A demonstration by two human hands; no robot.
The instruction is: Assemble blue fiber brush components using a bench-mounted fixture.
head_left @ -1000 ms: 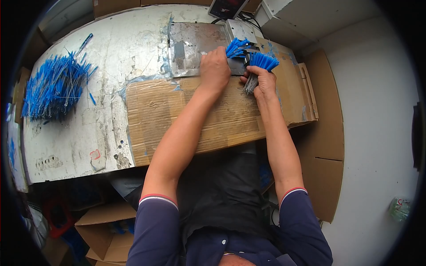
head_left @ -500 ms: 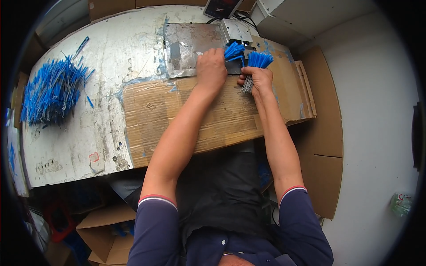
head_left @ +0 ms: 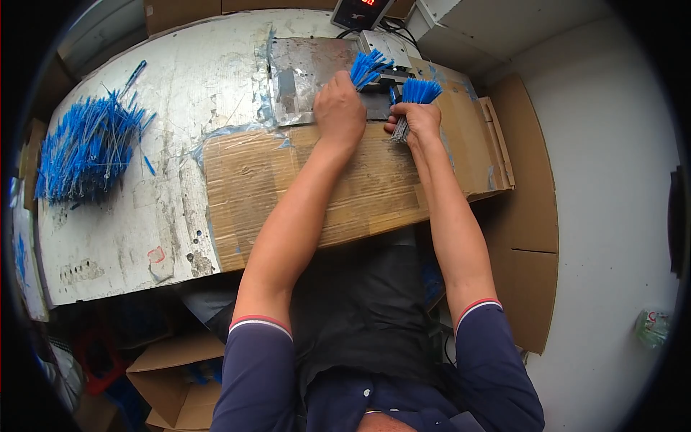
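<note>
My left hand (head_left: 340, 111) is closed around a bunch of thin wire brushes with blue bristles (head_left: 368, 68), whose heads fan out past its fingers over a metal plate. To its right, my right hand (head_left: 422, 122) grips a second bunch, its blue bristle heads (head_left: 421, 91) pointing up and bare wire stems (head_left: 400, 131) sticking out below. A single blue brush (head_left: 393, 95) stands by the right fingertips, next to a dark part of a small metal device (head_left: 385, 47). The palms hide much of both bunches.
A large heap of the blue wire brushes (head_left: 86, 151) lies at the left of the worn white table (head_left: 173, 93). Flattened cardboard (head_left: 288, 194) covers the near edge. Behind the device is a box with a lit red display (head_left: 360, 11). Cardboard (head_left: 522, 216) stands right.
The bunch in my left hand has tipped up and left, away from the right hand. The right hand has barely moved. The display, dark before, now shows lit red figures.
</note>
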